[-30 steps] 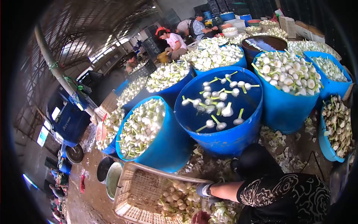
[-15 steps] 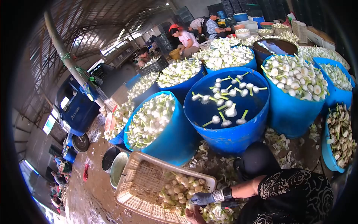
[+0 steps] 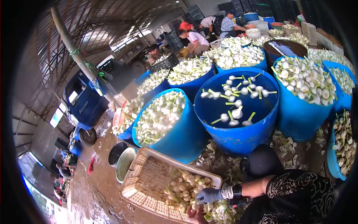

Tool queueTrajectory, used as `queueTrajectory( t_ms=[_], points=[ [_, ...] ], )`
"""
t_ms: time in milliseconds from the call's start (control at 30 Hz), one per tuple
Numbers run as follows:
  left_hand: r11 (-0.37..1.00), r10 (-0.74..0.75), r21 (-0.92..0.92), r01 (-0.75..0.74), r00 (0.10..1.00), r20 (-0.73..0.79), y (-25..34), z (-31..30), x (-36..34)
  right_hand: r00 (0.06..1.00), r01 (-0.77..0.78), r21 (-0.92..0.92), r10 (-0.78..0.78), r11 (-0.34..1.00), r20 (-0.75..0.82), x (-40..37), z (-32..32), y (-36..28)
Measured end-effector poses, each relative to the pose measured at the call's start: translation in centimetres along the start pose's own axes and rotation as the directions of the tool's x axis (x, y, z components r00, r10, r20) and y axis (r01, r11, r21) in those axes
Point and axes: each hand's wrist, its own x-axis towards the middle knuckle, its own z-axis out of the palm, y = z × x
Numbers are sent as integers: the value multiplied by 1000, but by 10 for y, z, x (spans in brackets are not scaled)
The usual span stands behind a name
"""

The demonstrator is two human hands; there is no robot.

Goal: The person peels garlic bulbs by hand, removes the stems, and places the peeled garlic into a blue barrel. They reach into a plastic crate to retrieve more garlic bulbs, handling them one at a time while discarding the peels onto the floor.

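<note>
A garlic bulb (image 3: 195, 205) shows between my two hands, over the near side of a beige plastic basket (image 3: 138, 199). My bare left hand (image 3: 197, 215) is closed around it from below, partly cut by the frame edge. My right hand (image 3: 209, 195), in a grey-blue glove, has its fingers curled beside the bulb; what they hold is hidden. Unpeeled garlic bulbs (image 3: 186, 185) with dirt and stalks lie heaped in the basket. Under my right forearm lie pale leaf trimmings (image 3: 223, 212) and a small dark and red object (image 3: 234, 205) that I cannot make out.
A blue tub of water (image 3: 238, 136) with floating garlic stands ahead, beside blue tubs heaped with white garlic (image 3: 160, 115). At right is a light-blue basin (image 3: 333, 158) of brownish garlic. Buckets (image 3: 125, 164) stand left of the basket. Several people work behind; a blue truck (image 3: 84, 99) is parked left.
The whole view has shifted to the right and slightly down. My hands stay together at the basket around the bulb. The person in the pink shirt has bent the head lower.
</note>
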Motion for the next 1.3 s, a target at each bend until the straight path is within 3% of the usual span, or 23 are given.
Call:
queueTrajectory(
  t_ms=[133,300,367,400,433,467,500,533,567,600,667,733,800,867,933,1000,1033,1067,1133,1167,1200,1233,1300],
  points=[
    [1000,27,6,-27,999,-22,-1,1,-4,1000,-15,-283,12,959,-13,0,5,-3],
    [994,112,7,-112,993,-47,2,7,-10,987,-157,-358,158,920,-28,5,12,1],
    [984,179,-4,-180,982,-58,2,14,-7,991,-20,-346,-27,938,-131,2,18,15],
    [994,102,-30,-105,992,-74,-2,14,1,988,-75,-375,18,924,-152,2,17,14],
    [997,54,51,-52,998,-31,8,13,-8,994,-41,-390,-3,920,-112,5,23,38],
    [996,5,87,-1,999,-49,3,9,-4,956,120,-419,-218,900,-196,8,27,51],
    [972,-28,235,33,999,-25,11,7,-2,960,95,-359,-180,929,-212,13,23,31],
    [995,-79,66,73,994,80,18,2,-8,985,-71,-137,48,988,-166,9,13,7],
    [1000,-27,17,26,996,83,18,2,-8,993,-82,-207,61,975,-104,13,17,48],
    [997,-28,-70,30,999,38,33,-7,-21,931,217,-322,-294,922,-216,21,41,63],
    [994,64,-99,-57,996,69,27,1,-12,970,-123,-5,119,992,-210,12,30,78],
    [987,148,-71,-142,985,92,0,-4,3,978,-150,-8,147,989,-146,9,28,82],
    [992,102,-86,-90,984,145,14,-11,-8,975,-179,-5,177,984,-134,10,27,92],
    [995,51,-98,-30,975,218,34,-18,-20,986,-69,-42,62,997,-153,4,34,105],
    [872,169,-488,23,923,346,43,-24,-32,987,-158,-188,149,969,-62,-11,26,89],
    [841,158,-539,48,930,330,54,-30,-38,998,5,-457,-35,889,-56,-19,30,106],
    [805,203,-593,7,936,286,54,-31,-38,893,-444,-19,444,896,81,-21,24,103],
    [765,251,-643,-43,939,236,55,-33,-37,895,-438,-27,439,899,84,-21,21,98],
    [850,208,-522,-71,956,207,50,-43,-30,979,-148,277,180,949,-95,-9,24,77],
    [869,213,-487,-91,956,201,41,-42,-24,990,-100,507,139,856,-39,-3,20,59],
    [887,211,-450,-104,958,196,37,-43,-24,986,105,231,-71,967,-152,-3,14,4],
    [935,215,-319,-152,961,173,44,-42,-28,986,141,341,-99,929,-137,-3,10,-16],
    [948,182,-291,-130,971,158,37,-28,-21,985,164,443,-121,881,-125,-4,9,-19]
  ],
)
